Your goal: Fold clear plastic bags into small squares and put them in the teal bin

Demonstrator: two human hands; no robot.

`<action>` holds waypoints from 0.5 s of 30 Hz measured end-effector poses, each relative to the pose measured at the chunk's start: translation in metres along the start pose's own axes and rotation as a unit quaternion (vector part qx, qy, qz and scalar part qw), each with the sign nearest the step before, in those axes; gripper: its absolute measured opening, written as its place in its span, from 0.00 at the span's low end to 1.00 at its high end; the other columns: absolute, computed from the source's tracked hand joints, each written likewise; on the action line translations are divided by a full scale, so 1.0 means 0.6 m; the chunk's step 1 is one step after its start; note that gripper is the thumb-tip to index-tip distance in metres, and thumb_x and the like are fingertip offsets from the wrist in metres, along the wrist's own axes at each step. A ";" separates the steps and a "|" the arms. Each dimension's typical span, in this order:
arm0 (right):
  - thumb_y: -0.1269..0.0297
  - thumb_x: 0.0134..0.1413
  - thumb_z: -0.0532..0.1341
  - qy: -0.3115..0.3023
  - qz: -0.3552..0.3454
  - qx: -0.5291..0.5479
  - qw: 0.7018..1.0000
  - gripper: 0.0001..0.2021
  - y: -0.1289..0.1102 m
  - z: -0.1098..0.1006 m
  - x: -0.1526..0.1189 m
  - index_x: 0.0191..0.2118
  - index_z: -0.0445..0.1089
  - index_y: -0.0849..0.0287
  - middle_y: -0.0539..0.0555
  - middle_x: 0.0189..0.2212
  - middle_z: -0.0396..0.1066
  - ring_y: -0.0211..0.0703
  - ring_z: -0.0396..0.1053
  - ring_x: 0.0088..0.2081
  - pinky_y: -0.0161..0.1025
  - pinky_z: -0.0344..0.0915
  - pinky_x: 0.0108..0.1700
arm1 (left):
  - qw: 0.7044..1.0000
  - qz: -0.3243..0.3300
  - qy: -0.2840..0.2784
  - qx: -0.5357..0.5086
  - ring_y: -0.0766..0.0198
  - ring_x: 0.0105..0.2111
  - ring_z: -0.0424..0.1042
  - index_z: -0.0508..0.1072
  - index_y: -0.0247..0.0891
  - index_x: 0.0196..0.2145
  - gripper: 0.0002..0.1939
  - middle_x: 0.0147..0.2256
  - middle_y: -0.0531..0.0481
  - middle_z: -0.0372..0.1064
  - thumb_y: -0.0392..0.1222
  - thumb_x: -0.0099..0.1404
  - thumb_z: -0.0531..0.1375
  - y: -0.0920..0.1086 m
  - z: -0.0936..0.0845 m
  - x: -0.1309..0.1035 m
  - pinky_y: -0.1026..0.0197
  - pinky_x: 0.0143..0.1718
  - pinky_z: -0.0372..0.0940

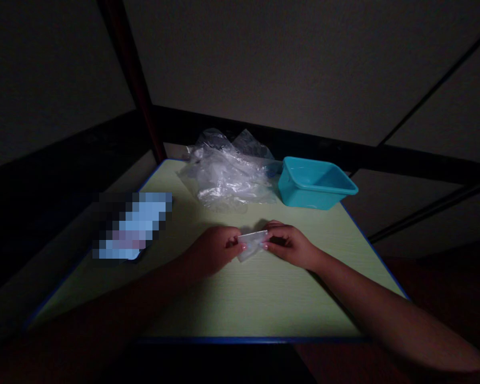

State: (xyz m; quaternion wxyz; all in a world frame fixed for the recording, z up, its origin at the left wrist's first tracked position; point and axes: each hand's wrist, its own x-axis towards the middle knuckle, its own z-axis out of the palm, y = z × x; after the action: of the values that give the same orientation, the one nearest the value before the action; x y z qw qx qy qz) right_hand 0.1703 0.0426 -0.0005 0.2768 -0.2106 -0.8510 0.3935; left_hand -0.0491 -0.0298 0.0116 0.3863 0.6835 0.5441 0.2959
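Over the middle of the table, my left hand (220, 246) and my right hand (288, 245) pinch a small whitish, see-through plastic bag (251, 246) between them. The left thumb presses its left side and the right thumb its right side. Its upper edge shows as a pale straight line, and the lower part hangs a little toward me. Whether anything lies inside it I cannot make out. Behind my hands a heap of crumpled clear plastic (228, 176) spreads across the far side.
A turquoise plastic basket (318, 196) stands at the back right corner. At the left edge lies a flat, blurred-out object (134, 226) with a bright surface. The pale table (260, 314) has a blue rim, and dark walls rise close behind it.
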 end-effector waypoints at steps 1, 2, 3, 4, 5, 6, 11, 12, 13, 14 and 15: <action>0.52 0.58 0.61 0.006 0.015 0.009 1.000 0.15 0.001 0.002 -0.001 0.31 0.72 0.60 0.54 0.28 0.67 0.42 0.65 0.32 0.39 0.63 0.35 | 1.000 -0.005 0.002 -0.018 0.67 0.22 0.62 0.67 0.37 0.27 0.09 0.21 0.56 0.63 0.46 0.57 0.56 -0.001 0.002 0.001 0.67 0.22 0.53; 0.52 0.58 0.61 0.012 0.029 0.017 0.999 0.15 0.002 0.003 -0.002 0.32 0.72 0.61 0.54 0.28 0.67 0.42 0.64 0.31 0.38 0.63 0.34 | 0.999 -0.007 0.008 -0.031 0.67 0.22 0.63 0.68 0.37 0.30 0.08 0.22 0.56 0.64 0.45 0.57 0.56 -0.002 0.004 0.002 0.67 0.22 0.53; 0.52 0.58 0.61 0.018 0.040 0.020 0.999 0.15 0.004 0.005 -0.003 0.33 0.73 0.61 0.54 0.28 0.67 0.41 0.65 0.31 0.37 0.63 0.33 | 0.999 -0.005 0.018 -0.036 0.67 0.21 0.63 0.69 0.37 0.31 0.08 0.22 0.56 0.64 0.45 0.57 0.57 -0.003 0.005 0.003 0.67 0.23 0.54; 0.53 0.58 0.61 0.021 0.045 0.020 0.999 0.15 0.005 0.007 -0.003 0.35 0.73 0.61 0.54 0.28 0.68 0.41 0.65 0.31 0.37 0.63 0.34 | 0.999 0.002 0.027 -0.034 0.67 0.21 0.63 0.69 0.37 0.32 0.09 0.22 0.57 0.64 0.45 0.58 0.56 -0.004 0.006 0.004 0.67 0.23 0.54; 0.53 0.58 0.61 0.023 0.046 0.020 0.998 0.15 0.006 0.008 -0.003 0.37 0.74 0.62 0.54 0.28 0.68 0.41 0.65 0.32 0.37 0.64 0.34 | 0.999 0.008 0.034 -0.027 0.68 0.21 0.62 0.70 0.37 0.31 0.09 0.21 0.57 0.63 0.45 0.59 0.56 -0.005 0.006 0.005 0.67 0.22 0.53; 0.54 0.58 0.61 0.024 0.048 0.024 0.998 0.15 0.007 0.009 -0.003 0.41 0.75 0.62 0.53 0.27 0.68 0.41 0.65 0.31 0.37 0.64 0.34 | 0.999 0.014 0.038 -0.020 0.68 0.20 0.62 0.69 0.37 0.29 0.09 0.20 0.57 0.62 0.45 0.60 0.55 -0.006 0.006 0.006 0.67 0.22 0.53; 0.59 0.57 0.62 0.014 0.063 0.089 0.994 0.26 0.014 0.011 -0.005 0.60 0.63 0.59 0.46 0.25 0.65 0.37 0.63 0.29 0.37 0.64 0.34 | 0.998 0.022 0.046 0.030 0.68 0.19 0.59 0.67 0.37 0.22 0.13 0.16 0.58 0.57 0.42 0.62 0.52 -0.008 0.000 0.012 0.66 0.22 0.50; 0.60 0.57 0.63 0.013 0.061 0.097 0.993 0.27 0.015 0.011 -0.006 0.61 0.62 0.59 0.46 0.26 0.65 0.37 0.64 0.29 0.37 0.64 0.35 | 0.998 0.017 0.048 0.041 0.68 0.20 0.59 0.67 0.37 0.22 0.13 0.16 0.58 0.58 0.42 0.62 0.52 -0.008 -0.002 0.013 0.66 0.23 0.50; 0.61 0.56 0.63 0.013 0.059 0.102 0.993 0.27 0.016 0.011 -0.007 0.61 0.61 0.58 0.46 0.26 0.65 0.37 0.64 0.29 0.37 0.64 0.35 | 0.997 0.011 0.050 0.054 0.68 0.20 0.59 0.68 0.37 0.22 0.13 0.16 0.58 0.58 0.41 0.62 0.53 -0.008 -0.004 0.014 0.66 0.23 0.50; 0.62 0.56 0.63 0.013 0.057 0.104 0.993 0.27 0.016 0.011 -0.007 0.61 0.61 0.58 0.46 0.26 0.65 0.37 0.64 0.30 0.37 0.64 0.35 | 0.996 0.006 0.053 0.069 0.68 0.20 0.59 0.68 0.37 0.21 0.13 0.16 0.57 0.58 0.41 0.62 0.53 -0.008 -0.006 0.015 0.66 0.24 0.50; 0.62 0.56 0.63 0.012 0.056 0.104 0.993 0.27 0.016 0.011 -0.007 0.61 0.61 0.58 0.46 0.27 0.65 0.37 0.64 0.30 0.37 0.64 0.35 | 0.995 0.002 0.058 0.086 0.68 0.20 0.59 0.68 0.37 0.21 0.13 0.17 0.57 0.58 0.42 0.61 0.54 -0.008 -0.007 0.016 0.65 0.24 0.49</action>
State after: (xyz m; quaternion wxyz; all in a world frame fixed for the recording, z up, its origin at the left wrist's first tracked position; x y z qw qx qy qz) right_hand 0.1708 0.0421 -0.0129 0.2848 -0.2326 -0.7890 0.4923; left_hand -0.0527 -0.0189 0.0099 0.2935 0.6968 0.5876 0.2882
